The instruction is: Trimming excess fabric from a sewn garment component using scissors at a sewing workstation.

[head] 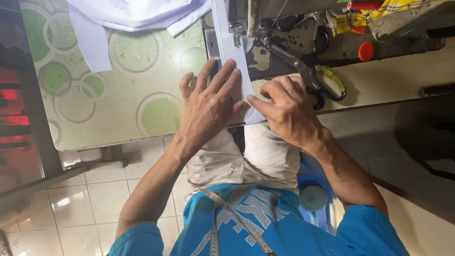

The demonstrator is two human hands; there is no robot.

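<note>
White fabric strip (pixel 235 57) runs lengthwise toward needle, both hands (pixel 208 106) (pixel 286 109) flat.

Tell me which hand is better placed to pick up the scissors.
Probably the right hand: it rests right beside the scissors, while the left hand lies flat on the white fabric strip, farther away.

Person wears a bright blue short-sleeved shirt (pixel 284 227) with white geometric print, pale beige trousers (pixel 246 159), and a measuring tape (pixel 234 215) draped around the neck; forearms bare.
</note>
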